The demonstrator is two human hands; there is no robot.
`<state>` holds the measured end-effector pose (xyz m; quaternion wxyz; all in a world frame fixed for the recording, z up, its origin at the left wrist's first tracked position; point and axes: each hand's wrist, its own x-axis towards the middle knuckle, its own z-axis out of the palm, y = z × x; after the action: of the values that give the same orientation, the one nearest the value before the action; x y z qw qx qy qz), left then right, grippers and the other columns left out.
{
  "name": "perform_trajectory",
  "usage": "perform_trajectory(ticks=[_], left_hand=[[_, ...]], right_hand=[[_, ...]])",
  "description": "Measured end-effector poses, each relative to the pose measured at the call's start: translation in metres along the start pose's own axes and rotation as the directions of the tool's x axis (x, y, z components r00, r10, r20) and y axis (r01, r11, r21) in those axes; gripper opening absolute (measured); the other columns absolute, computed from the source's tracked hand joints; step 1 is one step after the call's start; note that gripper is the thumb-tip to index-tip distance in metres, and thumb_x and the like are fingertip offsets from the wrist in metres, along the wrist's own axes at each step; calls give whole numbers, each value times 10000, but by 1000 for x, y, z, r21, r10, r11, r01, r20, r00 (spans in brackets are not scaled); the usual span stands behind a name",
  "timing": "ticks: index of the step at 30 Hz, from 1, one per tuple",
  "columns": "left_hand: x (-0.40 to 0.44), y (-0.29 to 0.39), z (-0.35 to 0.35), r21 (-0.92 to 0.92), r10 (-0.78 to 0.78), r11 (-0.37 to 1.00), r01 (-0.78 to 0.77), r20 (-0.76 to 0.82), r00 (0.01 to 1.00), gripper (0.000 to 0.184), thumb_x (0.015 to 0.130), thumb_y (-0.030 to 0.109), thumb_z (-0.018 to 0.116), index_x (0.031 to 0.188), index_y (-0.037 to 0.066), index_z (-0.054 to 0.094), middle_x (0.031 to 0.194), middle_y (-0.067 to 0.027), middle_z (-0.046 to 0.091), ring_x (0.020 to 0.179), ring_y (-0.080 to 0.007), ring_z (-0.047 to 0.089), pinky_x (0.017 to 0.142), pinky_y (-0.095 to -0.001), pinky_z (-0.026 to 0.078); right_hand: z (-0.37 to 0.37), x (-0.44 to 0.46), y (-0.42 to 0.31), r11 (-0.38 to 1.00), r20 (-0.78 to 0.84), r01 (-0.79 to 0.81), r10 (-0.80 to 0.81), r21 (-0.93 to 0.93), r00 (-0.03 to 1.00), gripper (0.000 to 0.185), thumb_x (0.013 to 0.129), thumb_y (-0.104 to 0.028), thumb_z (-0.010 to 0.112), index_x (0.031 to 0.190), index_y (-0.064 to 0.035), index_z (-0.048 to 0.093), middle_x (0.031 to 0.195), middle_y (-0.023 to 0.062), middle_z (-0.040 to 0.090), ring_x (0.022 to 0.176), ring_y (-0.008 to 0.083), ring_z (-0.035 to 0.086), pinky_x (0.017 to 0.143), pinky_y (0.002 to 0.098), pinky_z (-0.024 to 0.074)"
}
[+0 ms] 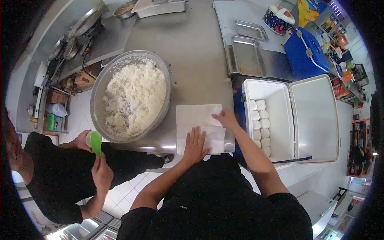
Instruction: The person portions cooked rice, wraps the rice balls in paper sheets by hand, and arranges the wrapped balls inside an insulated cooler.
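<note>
Sheets of white paper (199, 114) lie on the steel table before me, a smaller fold or sheet overlapping the lower part. My left hand (195, 145) rests flat on that lower part, fingers spread. At the right edge of the paper is my right hand (225, 119), its fingers curled together in what looks like a pinch on the paper. A large round tub (168, 80) stands to the left, heaped with white cooked rice (136, 94).
A co-worker (52, 172) at left holds a green rice paddle (95, 142) and a small white cup (89, 139). On my right stands an open cooler (282, 120) with several white wrapped bundles (264, 123). Metal trays (250, 56) and a blue cooler (300, 54) sit farther back.
</note>
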<state>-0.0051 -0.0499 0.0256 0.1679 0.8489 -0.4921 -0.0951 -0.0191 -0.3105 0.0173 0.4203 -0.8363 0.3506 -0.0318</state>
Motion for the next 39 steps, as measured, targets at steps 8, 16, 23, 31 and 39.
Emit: perform_trajectory(ticks=[8, 16, 23, 31, 39], left_hand=[[9, 12, -1, 59, -118, 992, 115, 60, 991, 955, 897, 547, 688, 1634, 94, 281, 1663, -361, 111, 1554, -526, 103, 1234, -652, 129], [17, 2, 20, 34, -185, 981, 189, -81, 979, 764, 857, 667, 643, 1315, 56, 646, 1358, -366, 519, 1311, -567, 441, 1091, -774, 236], [7, -44, 9, -203, 0, 979, 15, 75, 997, 684, 816, 613, 727, 1163, 25, 705, 1262, -251, 642, 1310, -527, 471, 1089, -778, 224], [-11, -69, -2, -112, -100, 992, 61, -390, 915, 734, 872, 371, 756, 1456, 0, 513, 1516, -233, 478, 1479, -418, 363, 1216, -638, 205], [-6, -107, 27, -12, 134, 990, -138, -183, 974, 335, 904, 99, 667, 1230, 25, 653, 1150, -199, 677, 1139, -357, 653, 942, -427, 558]], right_hand=[[10, 77, -78, 433, 893, 819, -68, -376, 445, 380, 781, -293, 777, 1016, 4, 738, 1115, 197, 700, 1101, 360, 677, 871, 490, 558], [39, -45, -58, 405, 421, 808, -702, -428, 575, 202, 838, -221, 666, 938, -55, 724, 964, 128, 631, 982, 322, 635, 875, 436, 515], [31, -90, -63, 614, 249, 665, -627, -425, 738, 396, 855, -323, 720, 1130, -40, 681, 1062, 137, 592, 1082, 328, 560, 914, 481, 445], [52, -133, -15, 604, 94, 640, -688, -474, 719, 510, 918, -335, 694, 1315, -21, 631, 1364, 206, 559, 1349, 376, 470, 1098, 575, 369], [50, -92, 34, 667, 122, 648, -656, -368, 745, 271, 898, -115, 610, 1151, -21, 628, 1225, 180, 621, 1196, 384, 584, 999, 474, 479]])
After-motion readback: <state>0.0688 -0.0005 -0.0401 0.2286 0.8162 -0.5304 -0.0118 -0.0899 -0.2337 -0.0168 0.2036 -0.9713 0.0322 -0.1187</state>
